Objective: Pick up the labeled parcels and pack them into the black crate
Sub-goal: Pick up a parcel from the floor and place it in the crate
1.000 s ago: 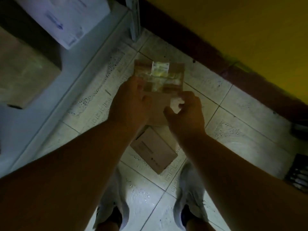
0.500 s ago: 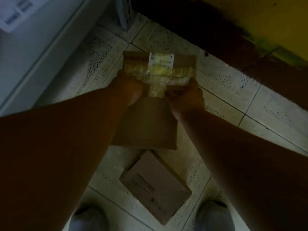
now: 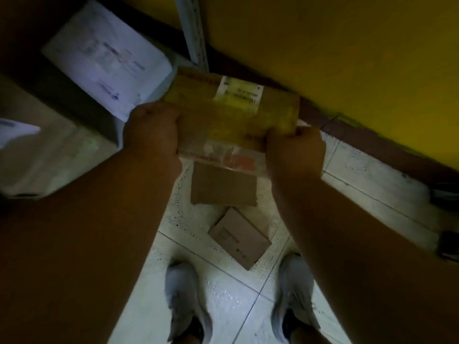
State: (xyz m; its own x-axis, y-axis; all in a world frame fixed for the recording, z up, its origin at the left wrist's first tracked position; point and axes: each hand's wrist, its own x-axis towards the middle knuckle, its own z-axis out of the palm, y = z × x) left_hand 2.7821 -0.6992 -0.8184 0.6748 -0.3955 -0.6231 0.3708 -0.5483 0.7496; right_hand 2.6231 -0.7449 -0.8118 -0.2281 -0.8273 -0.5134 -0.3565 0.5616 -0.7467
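Note:
I hold a brown taped cardboard parcel (image 3: 231,112) with a white label on top, lifted above the floor. My left hand (image 3: 152,131) grips its left end and my right hand (image 3: 295,150) grips its right end. Below it a plain brown parcel (image 3: 223,186) lies flat on the tiles. A smaller brown box (image 3: 239,238) lies nearer my feet. The black crate does not show clearly; a dark object (image 3: 449,247) sits at the right edge.
A metal shelf on the left carries a white mailer (image 3: 106,58) and a large cardboard box (image 3: 47,150). A shelf upright (image 3: 195,33) stands behind the parcel. The yellow wall with a dark baseboard (image 3: 372,135) runs along the right. My shoes (image 3: 185,301) stand on white tiles.
Both hands have lifted the labeled parcel off the floor and up toward the shelf. The view has tilted up, showing the shelf items again.

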